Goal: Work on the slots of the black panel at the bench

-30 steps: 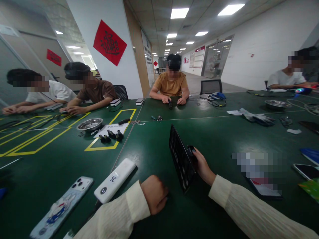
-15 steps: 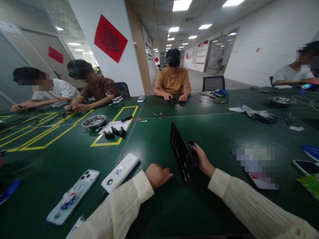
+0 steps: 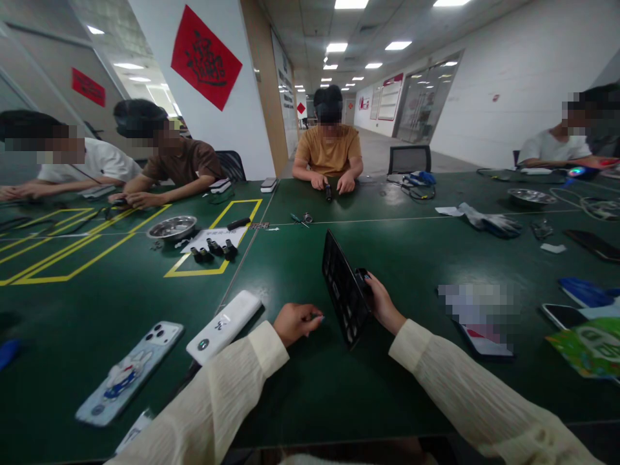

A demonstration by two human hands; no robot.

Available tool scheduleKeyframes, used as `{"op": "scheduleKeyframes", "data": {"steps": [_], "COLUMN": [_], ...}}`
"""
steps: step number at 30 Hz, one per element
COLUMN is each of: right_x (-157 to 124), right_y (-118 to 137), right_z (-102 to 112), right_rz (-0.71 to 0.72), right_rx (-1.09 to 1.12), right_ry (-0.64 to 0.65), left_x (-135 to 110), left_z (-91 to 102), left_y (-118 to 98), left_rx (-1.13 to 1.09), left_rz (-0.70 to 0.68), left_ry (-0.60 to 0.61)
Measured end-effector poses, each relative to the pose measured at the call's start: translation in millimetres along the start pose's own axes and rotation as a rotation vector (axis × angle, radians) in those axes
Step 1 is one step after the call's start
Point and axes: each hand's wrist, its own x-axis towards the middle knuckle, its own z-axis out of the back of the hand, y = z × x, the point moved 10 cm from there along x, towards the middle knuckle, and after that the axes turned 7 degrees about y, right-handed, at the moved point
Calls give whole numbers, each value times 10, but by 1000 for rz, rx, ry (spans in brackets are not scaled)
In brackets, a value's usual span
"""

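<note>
My right hand (image 3: 380, 303) grips a black slotted tray (image 3: 341, 290) from behind and holds it on edge on the green table (image 3: 310, 394), together with a small black part against its back. My left hand (image 3: 294, 321) rests on the table just left of the tray, fingers curled in a pinch on a small thin object I cannot make out. Both arms wear cream knit sleeves.
A white power bank (image 3: 224, 327) and a phone in a cartoon case (image 3: 130, 372) lie at my left. Farther off are a metal bowl (image 3: 173, 227), small black parts (image 3: 212, 250) in a yellow-taped square, grey gloves (image 3: 489, 221), and phones (image 3: 564, 315) at right. Several people sit around the table.
My left hand went from a fist near the table edge forward toward the tray and now pinches something small. The tray stays held upright by my right hand.
</note>
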Motion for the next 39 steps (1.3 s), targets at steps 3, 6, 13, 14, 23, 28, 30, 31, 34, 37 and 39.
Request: {"op": "scheduleKeyframes", "data": {"steps": [3, 6, 13, 14, 23, 28, 30, 31, 34, 37, 39], "right_x": [6, 28, 85, 86, 44, 31, 31, 31, 29, 30, 31], "right_y": [-2, -2, -60, -63, 2, -12, -6, -1, 5, 20, 28], "right_z": [9, 24, 39, 35, -41, -41, -38, -32, -32, -64, -66], "right_rz": [10, 27, 24, 20, -8, -47, -43, -39, -44, -46, -42], "right_rx": [0, 27, 160, 167, 158, 158, 155, 154, 146, 141, 146], "right_ry": [4, 3, 9, 14, 63, 55, 58, 53, 46, 59, 53], "left_x": [-9, -42, -161, -197, -276, -261, -231, -209, -153, -135, -125], "left_z": [61, 137, 233, 264, 379, 418, 426, 423, 403, 406, 401], "left_y": [-49, -41, 497, 582, 925, 882, 849, 829, 777, 743, 717], "left_rx": [-20, -86, -927, -1047, -1612, -1564, -1533, -1531, -1530, -1479, -1441], "left_rz": [-18, -9, 275, 298, 322, 298, 285, 276, 259, 250, 241], "left_ry": [-14, -74, -477, -573, -819, -792, -755, -728, -647, -615, -598]}}
